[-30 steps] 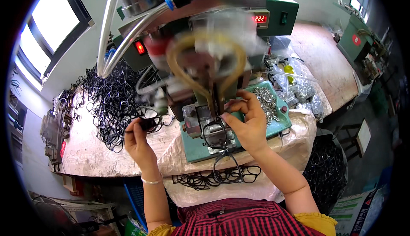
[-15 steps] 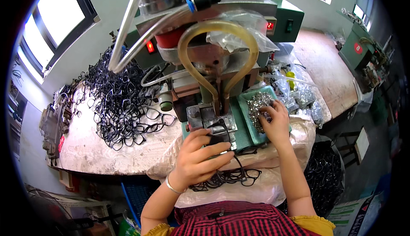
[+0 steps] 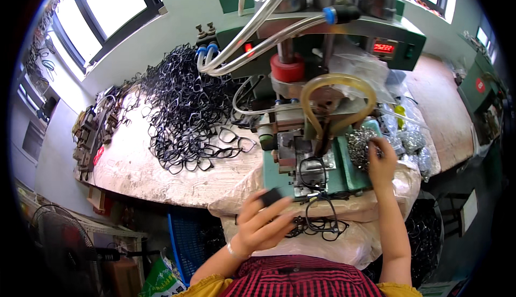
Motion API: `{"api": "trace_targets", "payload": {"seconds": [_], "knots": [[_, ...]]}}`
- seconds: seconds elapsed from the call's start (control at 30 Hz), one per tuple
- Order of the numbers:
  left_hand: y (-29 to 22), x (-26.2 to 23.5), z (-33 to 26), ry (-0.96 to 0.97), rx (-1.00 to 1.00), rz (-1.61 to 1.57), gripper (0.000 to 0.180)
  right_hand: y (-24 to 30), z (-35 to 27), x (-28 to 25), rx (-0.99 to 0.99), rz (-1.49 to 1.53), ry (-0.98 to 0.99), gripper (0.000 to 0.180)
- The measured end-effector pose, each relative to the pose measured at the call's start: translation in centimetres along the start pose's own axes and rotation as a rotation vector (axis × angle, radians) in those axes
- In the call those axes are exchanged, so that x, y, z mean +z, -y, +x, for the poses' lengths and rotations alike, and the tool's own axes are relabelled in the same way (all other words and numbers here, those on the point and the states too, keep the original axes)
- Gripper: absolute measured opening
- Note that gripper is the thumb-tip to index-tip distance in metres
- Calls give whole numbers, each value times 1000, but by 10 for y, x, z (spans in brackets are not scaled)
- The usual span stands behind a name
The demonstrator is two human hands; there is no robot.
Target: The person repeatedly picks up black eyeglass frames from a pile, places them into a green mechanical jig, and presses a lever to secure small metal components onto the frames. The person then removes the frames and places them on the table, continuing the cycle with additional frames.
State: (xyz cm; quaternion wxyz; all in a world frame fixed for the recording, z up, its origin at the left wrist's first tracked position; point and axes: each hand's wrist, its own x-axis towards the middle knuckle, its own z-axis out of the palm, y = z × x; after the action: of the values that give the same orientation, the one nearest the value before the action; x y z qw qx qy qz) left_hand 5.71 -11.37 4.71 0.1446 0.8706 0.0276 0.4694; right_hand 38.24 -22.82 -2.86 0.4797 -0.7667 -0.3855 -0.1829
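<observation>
A worker's left hand (image 3: 263, 223) pinches a black eyeglass frame (image 3: 271, 196) just before the green press (image 3: 309, 173), while the right hand (image 3: 380, 160), fingers curled, picks in a heap of small metal parts (image 3: 359, 145). Seating the frame squarely in the fixture looks key.

Matt black plastic frame part (image 3: 271, 196) pinched in my left hand (image 3: 262, 223), dull, no shine. My right hand (image 3: 380, 160) sits in a heap of small bright metal pieces (image 3: 359, 145), glittering silver. The green painted metal machine base (image 3: 277, 176) looks smooth, slightly glossy. Yellowish rubbery hose loop (image 3: 336, 90), translucent. Crinkled shiny plastic sheet (image 3: 344, 238) over the rough, stained pale worktop (image 3: 140, 171). Tangled glossy black plastic spectacle frames (image 3: 183, 103).
</observation>
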Motion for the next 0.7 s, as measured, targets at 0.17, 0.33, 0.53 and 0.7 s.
{"api": "trace_targets", "payload": {"seconds": [0.17,0.33,0.53,0.7], "knots": [[31,-66,-21,-436,-414,437,16,-15,-34,-14,651,765,-240,9],[126,-67,5,100,-396,590,23,9,-5,27,493,694,-90,15],[202,-16,-85,269,-502,719,12,39,-10,12,197,136,-87,10],[183,-24,-55,126,-452,524,10,0,-50,-47,86,-135,-188,13]]}}
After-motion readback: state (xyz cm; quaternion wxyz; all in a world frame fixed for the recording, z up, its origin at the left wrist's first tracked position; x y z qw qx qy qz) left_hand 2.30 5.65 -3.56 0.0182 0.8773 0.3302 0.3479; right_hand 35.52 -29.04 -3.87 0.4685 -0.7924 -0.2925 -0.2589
